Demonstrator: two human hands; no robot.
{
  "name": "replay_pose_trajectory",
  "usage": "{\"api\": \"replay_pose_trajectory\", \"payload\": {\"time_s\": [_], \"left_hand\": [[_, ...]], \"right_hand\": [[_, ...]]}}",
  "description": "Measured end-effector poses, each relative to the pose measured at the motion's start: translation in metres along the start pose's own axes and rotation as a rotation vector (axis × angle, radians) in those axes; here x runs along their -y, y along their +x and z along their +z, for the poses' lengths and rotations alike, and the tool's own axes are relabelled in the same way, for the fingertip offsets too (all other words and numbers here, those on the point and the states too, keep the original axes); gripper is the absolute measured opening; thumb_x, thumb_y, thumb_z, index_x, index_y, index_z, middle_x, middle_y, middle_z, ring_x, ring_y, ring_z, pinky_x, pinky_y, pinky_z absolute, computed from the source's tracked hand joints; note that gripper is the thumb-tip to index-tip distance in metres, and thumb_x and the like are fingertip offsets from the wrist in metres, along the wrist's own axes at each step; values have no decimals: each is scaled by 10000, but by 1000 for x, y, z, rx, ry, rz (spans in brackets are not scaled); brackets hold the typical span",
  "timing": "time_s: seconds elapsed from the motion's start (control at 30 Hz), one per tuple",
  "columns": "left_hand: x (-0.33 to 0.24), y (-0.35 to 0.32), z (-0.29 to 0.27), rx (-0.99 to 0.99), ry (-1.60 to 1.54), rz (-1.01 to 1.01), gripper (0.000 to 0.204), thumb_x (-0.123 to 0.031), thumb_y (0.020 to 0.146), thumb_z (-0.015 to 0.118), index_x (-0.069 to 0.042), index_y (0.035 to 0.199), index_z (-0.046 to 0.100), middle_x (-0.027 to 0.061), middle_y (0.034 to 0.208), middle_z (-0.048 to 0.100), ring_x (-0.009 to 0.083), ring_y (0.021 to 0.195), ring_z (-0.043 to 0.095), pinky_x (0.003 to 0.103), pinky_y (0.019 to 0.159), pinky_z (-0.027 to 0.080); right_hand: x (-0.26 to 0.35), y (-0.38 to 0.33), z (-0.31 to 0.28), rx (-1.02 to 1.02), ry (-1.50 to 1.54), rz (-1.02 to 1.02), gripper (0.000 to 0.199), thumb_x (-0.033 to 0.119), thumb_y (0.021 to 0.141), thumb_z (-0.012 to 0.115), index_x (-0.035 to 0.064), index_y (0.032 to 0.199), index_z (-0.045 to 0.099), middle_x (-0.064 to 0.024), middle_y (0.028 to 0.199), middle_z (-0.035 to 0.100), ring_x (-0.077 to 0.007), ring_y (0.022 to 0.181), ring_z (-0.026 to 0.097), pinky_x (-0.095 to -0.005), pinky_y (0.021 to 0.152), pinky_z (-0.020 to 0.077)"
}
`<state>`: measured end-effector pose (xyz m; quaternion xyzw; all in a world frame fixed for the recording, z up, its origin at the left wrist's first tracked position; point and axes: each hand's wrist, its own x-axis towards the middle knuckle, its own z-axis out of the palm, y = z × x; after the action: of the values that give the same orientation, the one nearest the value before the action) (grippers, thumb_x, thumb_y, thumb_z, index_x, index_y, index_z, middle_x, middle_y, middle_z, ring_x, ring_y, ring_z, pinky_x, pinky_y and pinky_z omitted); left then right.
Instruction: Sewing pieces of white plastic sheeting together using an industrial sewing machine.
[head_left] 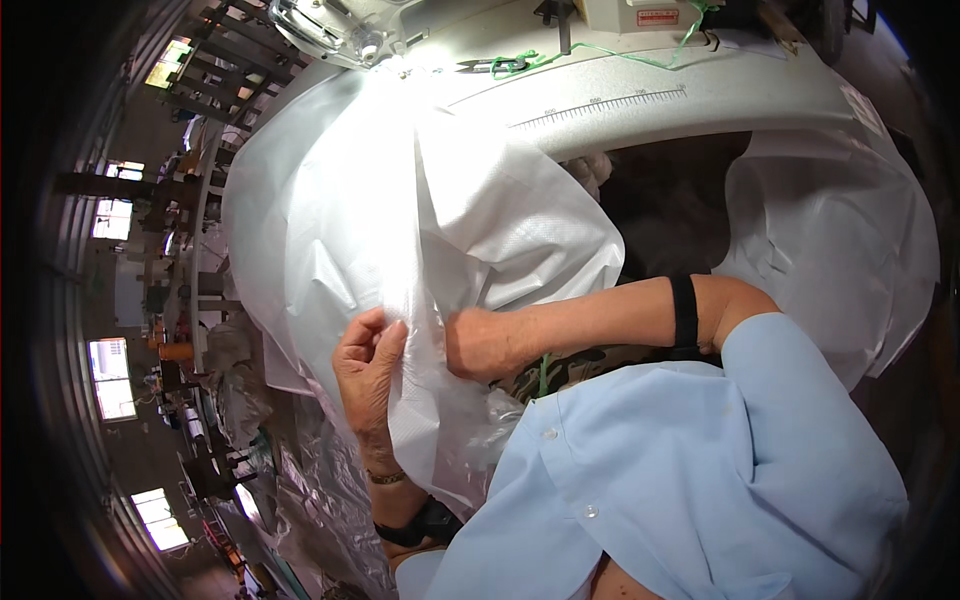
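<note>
A large sheet of white, finely textured plastic [340, 235] hangs in folds from the lit sewing area of a sewing machine [330, 30] down toward my lap. My left hand [368, 365] pinches a long upright fold of it between thumb and fingers. Just to the right, my right hand [480, 343] is curled into a fist against the same fold. The sheet hides its fingertips. Bright light washes out the part of the sheet near the needle area, so details there are lost.
On the pale machine bed with its printed ruler [600, 108] lie dark thread snips [492, 67] and green thread [640, 55]. More white sheeting [830, 240] drapes at the right. Crumpled clear plastic [320, 500] lies lower left, and cluttered benches stand beyond.
</note>
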<state>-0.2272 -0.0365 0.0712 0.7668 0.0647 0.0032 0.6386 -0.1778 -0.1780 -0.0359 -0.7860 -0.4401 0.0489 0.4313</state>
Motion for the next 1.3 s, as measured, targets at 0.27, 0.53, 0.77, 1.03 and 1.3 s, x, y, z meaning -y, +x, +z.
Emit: {"api": "replay_pose_trajectory", "payload": {"time_s": [0.27, 0.53, 0.77, 1.03, 1.3], "left_hand": [[14, -4, 20, 38, -77, 9, 26, -8, 901, 662, -13, 901, 636, -46, 791, 617, 8, 710, 528, 170, 638, 414], [11, -2, 40, 144, 46, 103, 103, -29, 914, 636, -10, 814, 616, -67, 687, 562, -12, 618, 463, 167, 545, 363], [6, -4, 44, 188, 207, 204, 77, -12, 904, 645, 12, 833, 628, -55, 703, 562, -16, 618, 441, 167, 521, 349], [21, -6, 42, 201, 54, 147, 109, -48, 916, 560, 33, 887, 625, 0, 698, 598, 33, 627, 498, 213, 541, 416], [25, -7, 26, 194, -121, 20, 110, -93, 954, 582, -7, 887, 595, -62, 730, 540, 0, 655, 451, 177, 557, 365]], "right_hand": [[-29, -59, -83, -542, -113, -169, 312, 67, 786, 688, 33, 1089, 623, -151, 1035, 635, -341, 983, 599, -423, 840, 481], [-62, -127, -106, -435, -97, 611, 175, 139, 859, 642, -11, 919, 576, -165, 884, 575, -340, 857, 589, -410, 768, 449], [30, -77, -122, -17, 317, 149, 150, 132, 958, 563, -2, 915, 512, -131, 719, 515, -231, 617, 505, -334, 605, 439], [45, -53, -94, 85, 230, -4, 131, 128, 900, 611, 31, 906, 523, -159, 734, 569, -324, 668, 578, -422, 627, 459], [37, -36, -70, 65, -8, -414, 136, 87, 818, 671, 66, 869, 546, -87, 713, 537, -262, 662, 552, -366, 626, 447]]}}
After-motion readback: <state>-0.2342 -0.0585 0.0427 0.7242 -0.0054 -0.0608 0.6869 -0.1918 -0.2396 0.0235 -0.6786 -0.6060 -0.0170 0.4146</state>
